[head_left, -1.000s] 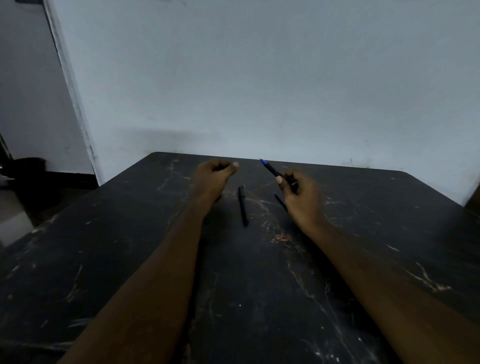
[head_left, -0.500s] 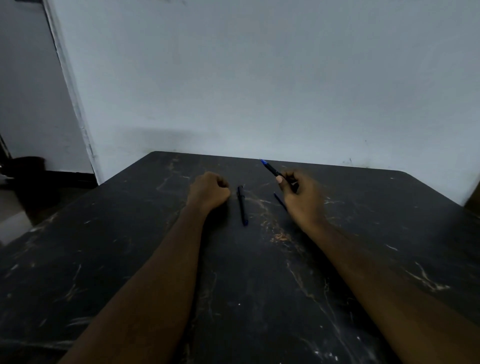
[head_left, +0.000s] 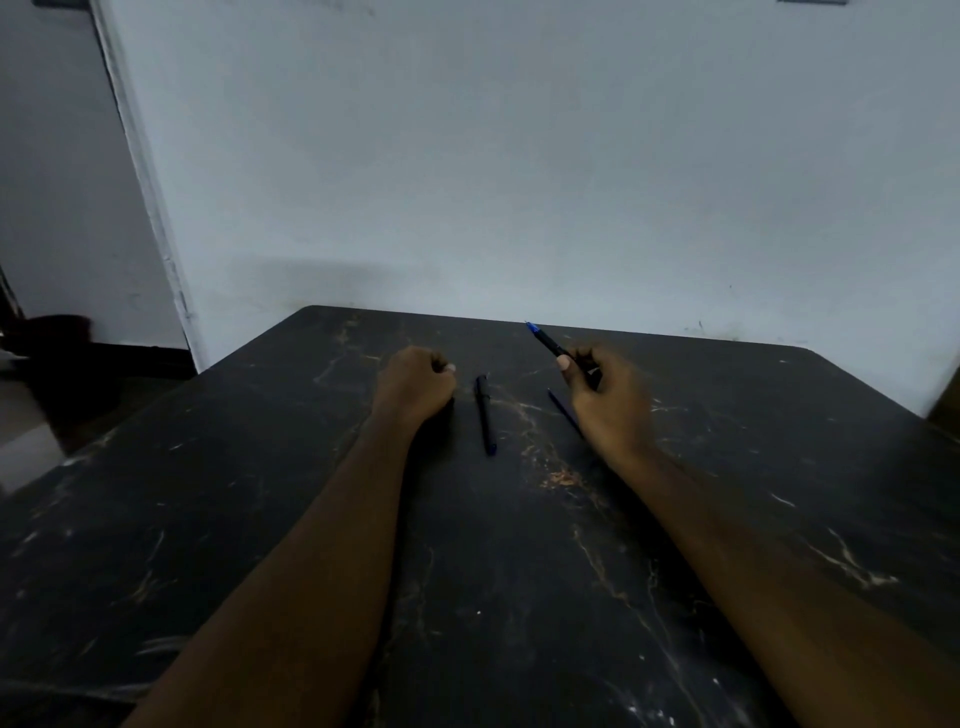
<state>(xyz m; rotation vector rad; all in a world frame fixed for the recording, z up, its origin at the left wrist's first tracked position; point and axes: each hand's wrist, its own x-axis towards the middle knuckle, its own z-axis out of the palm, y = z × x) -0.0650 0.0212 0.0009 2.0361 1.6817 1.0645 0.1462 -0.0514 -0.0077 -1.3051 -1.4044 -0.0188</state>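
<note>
On the head camera I see the right hand (head_left: 608, 400) with its fingers curled round a blue-tipped pen (head_left: 545, 340), held above the desk (head_left: 260, 519) near its far edge, tip slanting up and left. The left hand (head_left: 415, 387) is a clenched fist holding nothing and rests on the desk. A dark pen (head_left: 484, 415) lies between the hands. A thin stick (head_left: 561, 410), perhaps a refill, lies just beside the right hand.

No readable lettering on the pen (head_left: 545, 340) or the table (head_left: 260, 519).
</note>
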